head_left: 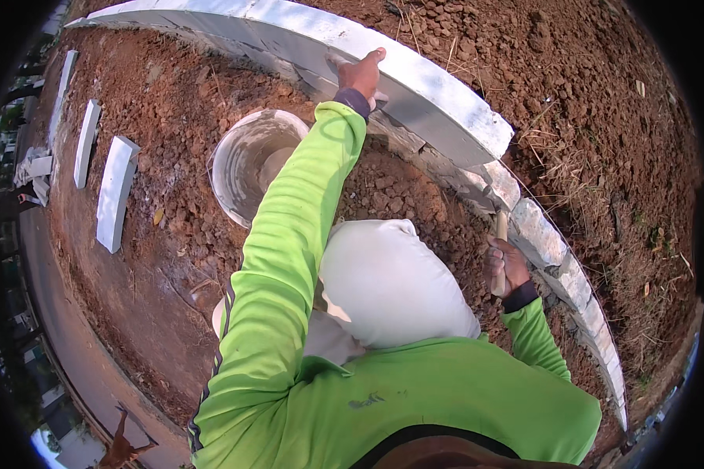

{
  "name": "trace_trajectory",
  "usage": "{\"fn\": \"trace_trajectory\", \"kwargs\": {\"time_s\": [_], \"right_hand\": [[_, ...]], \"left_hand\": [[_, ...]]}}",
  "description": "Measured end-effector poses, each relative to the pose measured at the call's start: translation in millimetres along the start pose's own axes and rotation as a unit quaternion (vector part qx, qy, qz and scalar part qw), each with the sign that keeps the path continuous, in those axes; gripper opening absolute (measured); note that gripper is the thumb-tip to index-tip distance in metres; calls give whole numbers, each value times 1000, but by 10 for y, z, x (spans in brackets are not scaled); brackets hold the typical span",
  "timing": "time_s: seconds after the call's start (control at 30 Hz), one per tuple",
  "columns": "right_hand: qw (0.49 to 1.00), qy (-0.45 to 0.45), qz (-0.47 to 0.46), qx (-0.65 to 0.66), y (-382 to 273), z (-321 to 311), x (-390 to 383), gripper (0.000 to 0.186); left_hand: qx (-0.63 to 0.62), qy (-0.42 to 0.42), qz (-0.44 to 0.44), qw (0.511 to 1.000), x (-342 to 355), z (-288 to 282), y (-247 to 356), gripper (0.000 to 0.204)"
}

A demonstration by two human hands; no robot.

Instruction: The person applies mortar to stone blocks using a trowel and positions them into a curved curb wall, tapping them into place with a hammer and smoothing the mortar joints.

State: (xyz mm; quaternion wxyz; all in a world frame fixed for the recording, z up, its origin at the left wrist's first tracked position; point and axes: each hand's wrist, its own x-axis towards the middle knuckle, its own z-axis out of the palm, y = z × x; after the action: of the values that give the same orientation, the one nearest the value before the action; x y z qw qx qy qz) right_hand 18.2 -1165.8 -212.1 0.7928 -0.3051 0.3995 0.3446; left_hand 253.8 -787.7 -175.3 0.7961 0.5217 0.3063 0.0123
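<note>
A row of white-topped kerb blocks (438, 82) with grey side faces curves across the top of the view. My left hand (360, 76), arm stretched forward, is against the grey face with its thumb up near the top edge. It closes around a pale, flat-looking thing, mostly hidden by the hand. At the right my right hand (505, 264) grips a wooden-handled tool (501, 228) by its upright handle. The tool's head is at the rough stone blocks (540, 230) continuing past the white block's end; its shape cannot be made out.
A mortar-smeared white bucket (225, 176) stands on reddish soil left of my left forearm. My white-clad knee (399, 285) is between my arms. Loose white kerb blocks (117, 191) lie at the left, near a paved road (62, 328). Clumped soil (594, 117) rises beyond the kerb.
</note>
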Motion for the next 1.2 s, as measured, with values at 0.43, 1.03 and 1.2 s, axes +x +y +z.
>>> {"fn": "trace_trajectory", "kwargs": {"time_s": [0.43,1.03,1.2], "right_hand": [[984,4,-176,22,294,1170,249,9],[976,26,-190,-101,238,921,172,10],[978,61,-189,-57,293,1209,127,9]], "left_hand": [[9,-51,-12,999,173,-31,43,55],[-5,-79,8,997,139,-139,25,60],[7,-69,-6,998,262,-166,5,48]]}}
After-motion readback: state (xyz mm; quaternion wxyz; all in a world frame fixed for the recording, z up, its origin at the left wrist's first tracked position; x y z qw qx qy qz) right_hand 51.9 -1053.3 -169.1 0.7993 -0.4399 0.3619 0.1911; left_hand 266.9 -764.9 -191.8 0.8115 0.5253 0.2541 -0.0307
